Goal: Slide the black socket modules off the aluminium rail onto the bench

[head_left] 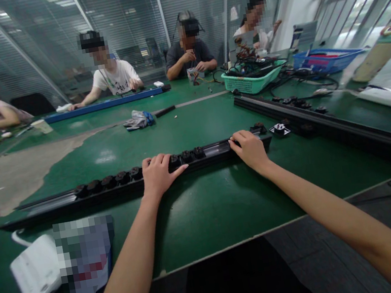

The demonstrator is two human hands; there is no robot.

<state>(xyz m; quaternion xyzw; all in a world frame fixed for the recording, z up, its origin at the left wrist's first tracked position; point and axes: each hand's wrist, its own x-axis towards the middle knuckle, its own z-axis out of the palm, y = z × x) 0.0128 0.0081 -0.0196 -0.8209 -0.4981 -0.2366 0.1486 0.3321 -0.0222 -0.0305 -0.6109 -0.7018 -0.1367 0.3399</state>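
Observation:
A long black rail (pixel 113 192) lies across the table in front of me, with a row of black round parts (pixel 121 177) set in its channel. My left hand (pixel 158 172) is closed over the rail near its middle, fingers over the top and thumb along the near side, hiding some round parts. Near the right end my right hand (pixel 250 149) grips the rail with curled fingers; its fingertips sit at the channel, and whether they pinch a small part is hidden. Between the hands, several round parts and a bare stretch of channel (pixel 216 149) show.
Beyond the rail's right end lies a black-and-white part (pixel 280 130). A second black rail (pixel 327 124) runs along the right. A green basket (pixel 255 81), a glove (pixel 138 119) and a white box (pixel 38 270) are on the table (pixel 210 234). Several people sit opposite.

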